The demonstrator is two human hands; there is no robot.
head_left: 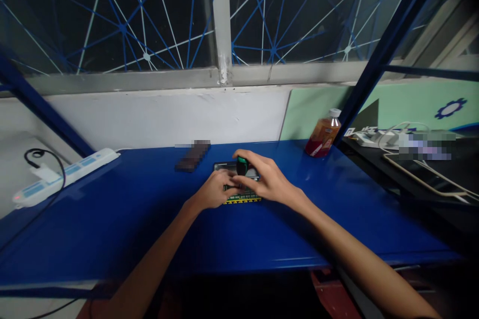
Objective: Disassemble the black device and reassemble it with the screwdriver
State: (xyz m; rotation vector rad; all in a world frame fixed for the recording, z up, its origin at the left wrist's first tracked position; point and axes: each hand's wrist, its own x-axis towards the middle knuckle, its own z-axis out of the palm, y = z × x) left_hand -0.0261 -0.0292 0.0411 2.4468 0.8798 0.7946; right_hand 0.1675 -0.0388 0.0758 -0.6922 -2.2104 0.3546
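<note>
A screwdriver (242, 165) with a green and black handle stands roughly upright over a small bit case. My right hand (267, 177) grips that handle between the thumb and curled fingers. Low beside it, my left hand (217, 188) has its fingers drawn together near the screwdriver's lower end; what they pinch, if anything, is hidden. The bit case (245, 198) lies open on the blue table, with rows of small pieces and a yellow and black front edge. Both hands cover much of its middle.
Behind the case to the left lies a dark, blurred-out flat object (192, 156). A white power strip (67, 177) with a black cable runs along the left of the blue table (149, 239). At the back right stands a drink bottle (324, 134). A phone (422, 174) and cables lie further right.
</note>
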